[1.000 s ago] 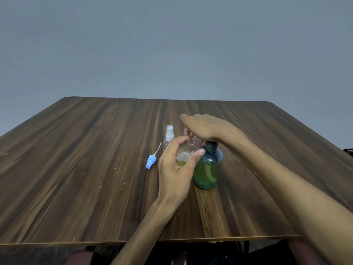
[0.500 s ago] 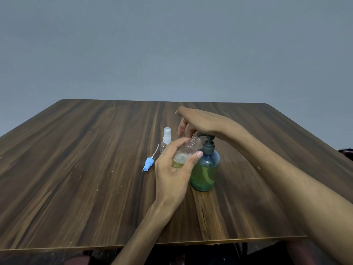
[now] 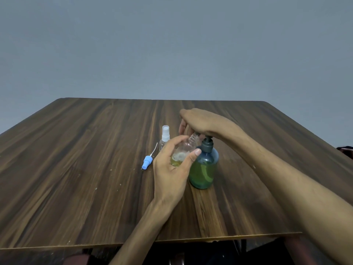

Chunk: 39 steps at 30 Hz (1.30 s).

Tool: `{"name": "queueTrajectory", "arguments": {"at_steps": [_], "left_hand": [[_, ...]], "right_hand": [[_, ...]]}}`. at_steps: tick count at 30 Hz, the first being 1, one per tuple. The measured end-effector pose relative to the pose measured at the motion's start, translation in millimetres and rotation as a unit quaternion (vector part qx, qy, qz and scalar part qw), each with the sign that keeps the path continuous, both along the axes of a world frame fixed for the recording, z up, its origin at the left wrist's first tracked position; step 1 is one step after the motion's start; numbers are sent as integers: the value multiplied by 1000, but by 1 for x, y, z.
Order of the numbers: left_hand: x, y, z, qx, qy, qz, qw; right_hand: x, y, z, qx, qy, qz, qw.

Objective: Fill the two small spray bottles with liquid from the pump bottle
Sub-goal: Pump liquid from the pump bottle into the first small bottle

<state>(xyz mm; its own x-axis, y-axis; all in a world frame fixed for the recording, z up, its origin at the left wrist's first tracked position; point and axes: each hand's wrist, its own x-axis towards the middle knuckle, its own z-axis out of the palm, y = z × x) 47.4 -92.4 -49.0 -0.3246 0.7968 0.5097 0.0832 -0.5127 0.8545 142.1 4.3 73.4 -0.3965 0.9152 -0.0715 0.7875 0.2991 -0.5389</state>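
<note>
An uncapped clear spray bottle [image 3: 185, 150], yellowish liquid at its bottom, is pinched between left hand [image 3: 172, 169] fingers; right hand [image 3: 204, 122] fingers are pressed flat on the green pump bottle [image 3: 204, 167].

— What is under everything?

— A dark wooden table [image 3: 76, 169], its grain running away from the viewer, with pale specks scattered around the centre and toward 7 o'clock.

— And behind it?

— A plain grey wall [image 3: 172, 44] from 9 through 12 to 3 o'clock. At 3 o'clock, a dark reddish object [image 3: 346, 151] (too cropped to identify).
</note>
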Motion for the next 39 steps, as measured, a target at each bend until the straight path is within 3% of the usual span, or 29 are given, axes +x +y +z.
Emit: {"name": "queueTrajectory", "arguments": {"at_steps": [5, 10, 39], "left_hand": [[2, 1, 1, -11, -5, 9, 1000], [1, 0, 3, -3, -19, -2, 1000], [0, 2, -1, -3, 5, 10, 1000]], "right_hand": [[-1, 1, -10, 11, -39, -1, 999], [0, 2, -2, 10, -4, 4, 1000], [0, -3, -6, 18, -34, -14, 999]]}}
